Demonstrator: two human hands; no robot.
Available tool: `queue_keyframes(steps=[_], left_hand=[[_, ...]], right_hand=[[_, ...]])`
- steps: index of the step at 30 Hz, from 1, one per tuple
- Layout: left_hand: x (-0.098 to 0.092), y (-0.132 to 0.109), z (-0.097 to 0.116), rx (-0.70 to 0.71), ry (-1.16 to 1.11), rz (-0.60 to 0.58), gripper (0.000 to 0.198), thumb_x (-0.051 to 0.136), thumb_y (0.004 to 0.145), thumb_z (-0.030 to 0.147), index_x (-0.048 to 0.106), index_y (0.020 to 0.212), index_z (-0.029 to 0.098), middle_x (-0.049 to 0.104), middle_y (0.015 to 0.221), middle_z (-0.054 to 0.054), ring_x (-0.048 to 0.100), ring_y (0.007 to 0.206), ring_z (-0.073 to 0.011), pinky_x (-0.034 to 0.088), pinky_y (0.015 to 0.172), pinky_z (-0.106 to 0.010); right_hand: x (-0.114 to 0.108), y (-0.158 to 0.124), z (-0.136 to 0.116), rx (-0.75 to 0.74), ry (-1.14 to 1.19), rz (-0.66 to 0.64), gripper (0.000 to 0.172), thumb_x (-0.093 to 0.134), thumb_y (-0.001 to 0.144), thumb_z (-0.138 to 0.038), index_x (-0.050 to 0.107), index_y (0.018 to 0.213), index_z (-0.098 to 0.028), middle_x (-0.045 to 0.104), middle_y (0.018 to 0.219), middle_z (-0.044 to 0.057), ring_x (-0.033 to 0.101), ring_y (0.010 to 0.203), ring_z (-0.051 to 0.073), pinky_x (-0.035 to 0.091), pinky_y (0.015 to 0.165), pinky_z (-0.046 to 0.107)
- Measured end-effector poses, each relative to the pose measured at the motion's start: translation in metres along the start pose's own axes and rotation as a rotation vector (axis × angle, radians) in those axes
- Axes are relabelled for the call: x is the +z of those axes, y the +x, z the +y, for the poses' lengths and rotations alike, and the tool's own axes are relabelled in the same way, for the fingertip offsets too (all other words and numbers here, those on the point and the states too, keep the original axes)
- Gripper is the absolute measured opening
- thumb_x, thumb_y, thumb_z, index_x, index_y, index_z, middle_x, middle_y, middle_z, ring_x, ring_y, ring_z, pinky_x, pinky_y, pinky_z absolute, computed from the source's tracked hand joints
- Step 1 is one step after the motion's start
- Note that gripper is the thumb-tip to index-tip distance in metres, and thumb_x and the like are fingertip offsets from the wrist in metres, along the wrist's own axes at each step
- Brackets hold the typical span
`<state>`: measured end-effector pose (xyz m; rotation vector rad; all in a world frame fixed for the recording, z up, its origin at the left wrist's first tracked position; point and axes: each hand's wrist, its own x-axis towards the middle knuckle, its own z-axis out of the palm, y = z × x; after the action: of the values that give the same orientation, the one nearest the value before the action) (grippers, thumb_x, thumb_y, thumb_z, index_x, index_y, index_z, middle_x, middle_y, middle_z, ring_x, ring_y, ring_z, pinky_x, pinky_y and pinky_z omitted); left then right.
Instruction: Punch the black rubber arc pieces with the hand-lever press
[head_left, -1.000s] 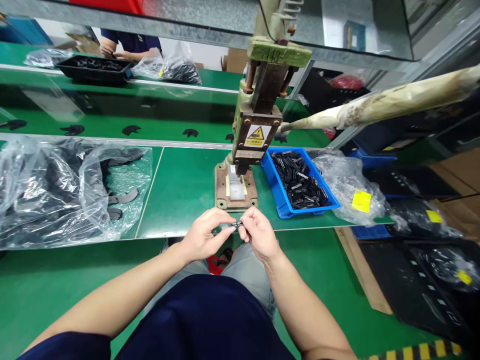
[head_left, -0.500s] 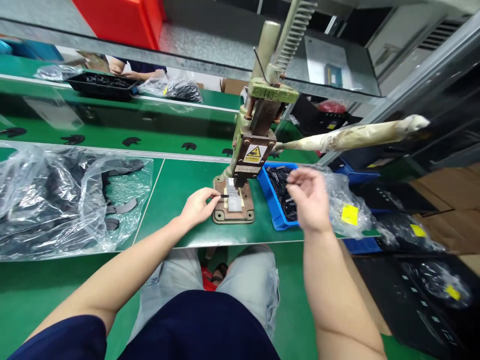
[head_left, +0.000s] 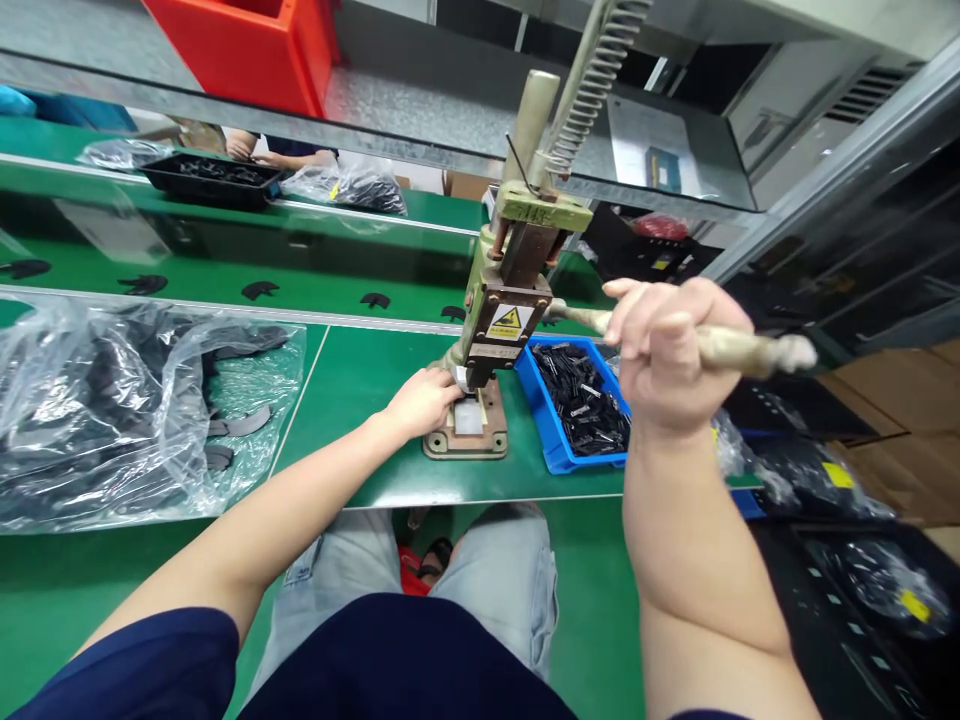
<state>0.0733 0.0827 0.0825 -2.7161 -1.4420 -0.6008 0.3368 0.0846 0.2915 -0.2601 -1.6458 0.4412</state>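
Right hand point(head_left: 679, 350), right of frame: fingers clenched round lever point(head_left: 742, 351) of press point(head_left: 510, 290), mid-frame. Left hand point(head_left: 426, 402), centre: fingertips at press base point(head_left: 466, 448), close by ram point(head_left: 483, 374); whether pinching anything, cannot tell. Blue bin point(head_left: 550, 455), black parts point(head_left: 581, 400) inside, right of press. Clear bag point(head_left: 112, 420), frame's left.

The press point(head_left: 514, 290) stands in bright light. Glare streaks the plastic bag point(head_left: 112, 410) left of it; far right of it looks dim, smeared.
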Motion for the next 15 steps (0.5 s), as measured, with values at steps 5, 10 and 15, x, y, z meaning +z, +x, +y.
queue_keyframes(steps=[5, 10, 15], left_hand=[[-0.004, 0.002, 0.004, -0.026, 0.023, -0.004, 0.03, 0.054, 0.102, 0.018, 0.081, 0.115, 0.021, 0.074, 0.112, -0.014, 0.066, 0.104, -0.0295, 0.05, 0.088, -0.044], [-0.01, -0.004, 0.008, -0.042, 0.011, -0.036, 0.03, 0.055, 0.106, 0.024, 0.078, 0.125, 0.022, 0.075, 0.119, -0.015, 0.066, 0.114, -0.0276, 0.049, 0.094, -0.042], [-0.045, -0.064, -0.024, -0.225, 0.083, -0.078, 0.035, 0.051, 0.11, 0.031, 0.071, 0.138, 0.023, 0.073, 0.137, -0.012, 0.064, 0.126, -0.0257, 0.049, 0.103, -0.041]], right_hand=[[0.004, -0.082, -0.007, -0.102, -0.243, 0.072, 0.04, 0.071, 0.095, -0.038, 0.053, 0.063, -0.022, 0.059, 0.062, -0.005, 0.071, 0.075, 0.018, 0.051, 0.114, 0.058], [0.011, -0.139, 0.022, -0.149, -0.335, 0.332, 0.043, 0.079, 0.081, -0.047, 0.051, 0.059, -0.023, 0.062, 0.061, -0.002, 0.078, 0.084, 0.029, 0.058, 0.097, 0.063], [0.009, -0.142, 0.053, -0.226, -0.408, 0.448, 0.062, 0.075, 0.081, -0.063, 0.041, 0.048, -0.023, 0.058, 0.049, 0.0, 0.08, 0.077, 0.034, 0.058, 0.094, 0.068]])
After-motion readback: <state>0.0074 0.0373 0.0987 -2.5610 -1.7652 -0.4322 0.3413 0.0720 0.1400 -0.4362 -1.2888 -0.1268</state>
